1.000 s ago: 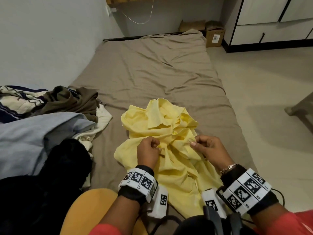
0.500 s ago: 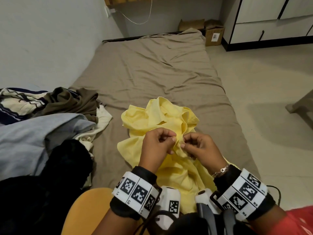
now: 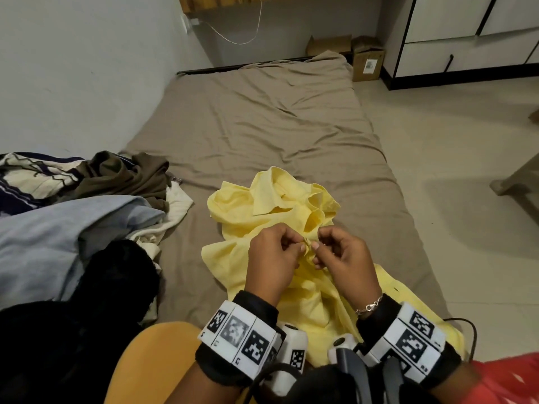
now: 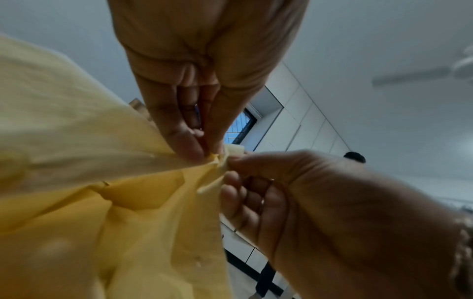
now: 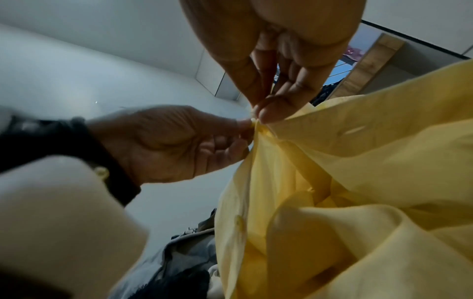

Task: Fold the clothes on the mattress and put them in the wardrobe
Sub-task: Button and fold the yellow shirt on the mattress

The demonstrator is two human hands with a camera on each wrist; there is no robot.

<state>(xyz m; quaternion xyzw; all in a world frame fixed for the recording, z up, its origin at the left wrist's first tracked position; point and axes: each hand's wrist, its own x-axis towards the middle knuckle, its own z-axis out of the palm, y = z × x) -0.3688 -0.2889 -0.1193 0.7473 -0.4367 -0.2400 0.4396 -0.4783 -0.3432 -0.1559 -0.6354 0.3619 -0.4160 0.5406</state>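
Note:
A crumpled pale yellow collared shirt (image 3: 262, 205) lies on the near part of the brown mattress (image 3: 262, 118), its lower part running toward me. My left hand (image 3: 291, 246) and right hand (image 3: 319, 247) meet above its middle, each pinching a small bit of the yellow fabric between thumb and forefinger. In the left wrist view the left hand (image 4: 204, 153) pinches the shirt (image 4: 76, 161) edge, with the right hand (image 4: 230, 161) against it. In the right wrist view the right hand (image 5: 258, 115) pinches the shirt (image 5: 358, 161) front, opposite the left hand (image 5: 245, 123). The white wardrobe (image 3: 455, 30) stands at the far right.
A heap of clothes (image 3: 73, 205) in grey-blue, olive, white, black and a striped piece lies at the left by the wall. Cardboard boxes (image 3: 366, 58) sit past the mattress head. Tiled floor (image 3: 452, 170) runs along the right. An orange-yellow surface (image 3: 145, 363) shows below my arms.
My hands came together from apart over the shirt's middle and rose a little, both now pinching one spot of fabric. The shirt bunched up between them.

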